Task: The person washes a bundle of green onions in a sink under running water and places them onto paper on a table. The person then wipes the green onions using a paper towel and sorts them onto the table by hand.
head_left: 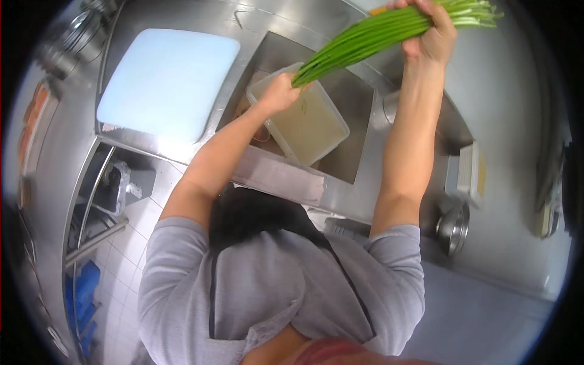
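Pale blue board [170, 82], shiny metal bowl [454, 229].

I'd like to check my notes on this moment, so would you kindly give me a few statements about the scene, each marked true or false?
1. The left hand and the right hand both hold the bundle of green stalks. True.
2. The bundle lies submerged in the plastic tub. False: it is held up, out of the cloudy liquid.
3. The tub is inside the sink. True.
4. The pale blue board lies to the right of the sink. False: it lies to the left.
5. The bundle's paler ends stick out past the right hand. True.
6. The grey sleeves cover both wrists. False: they end near the elbows.
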`<state>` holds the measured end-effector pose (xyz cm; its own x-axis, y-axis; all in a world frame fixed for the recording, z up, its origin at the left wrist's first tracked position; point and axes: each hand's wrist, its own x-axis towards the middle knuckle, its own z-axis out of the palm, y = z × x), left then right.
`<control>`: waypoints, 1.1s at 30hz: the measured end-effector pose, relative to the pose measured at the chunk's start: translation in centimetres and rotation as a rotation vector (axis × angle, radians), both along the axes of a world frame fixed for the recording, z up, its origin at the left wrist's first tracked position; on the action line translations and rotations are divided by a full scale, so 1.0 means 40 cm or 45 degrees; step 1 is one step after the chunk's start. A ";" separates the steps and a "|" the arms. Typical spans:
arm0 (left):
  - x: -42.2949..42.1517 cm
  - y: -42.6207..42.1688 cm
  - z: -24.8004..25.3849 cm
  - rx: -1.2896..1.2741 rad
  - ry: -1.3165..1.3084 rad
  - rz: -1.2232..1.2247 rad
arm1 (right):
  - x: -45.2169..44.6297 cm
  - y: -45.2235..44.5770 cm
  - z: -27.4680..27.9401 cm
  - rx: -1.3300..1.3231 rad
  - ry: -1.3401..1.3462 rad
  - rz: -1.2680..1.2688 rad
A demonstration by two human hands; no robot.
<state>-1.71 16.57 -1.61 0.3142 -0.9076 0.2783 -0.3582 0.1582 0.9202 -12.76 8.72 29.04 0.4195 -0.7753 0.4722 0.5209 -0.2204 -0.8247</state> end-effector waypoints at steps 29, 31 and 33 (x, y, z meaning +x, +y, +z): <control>-0.841 1.333 -0.389 0.670 0.445 2.753 | -0.074 0.271 -0.069 -0.970 0.378 1.110; -0.940 1.391 -0.425 0.547 0.552 2.847 | -0.103 0.477 -0.056 -1.068 0.428 1.289; -1.018 1.447 -0.435 0.355 0.750 2.889 | -0.108 0.662 -0.103 -1.329 0.361 1.419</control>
<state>-42.44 74.46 -19.00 0.4558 0.8673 -0.2001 0.4873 -0.0549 0.8715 -17.08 35.22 24.93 0.7056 0.5895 0.3931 0.6653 -0.3604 -0.6538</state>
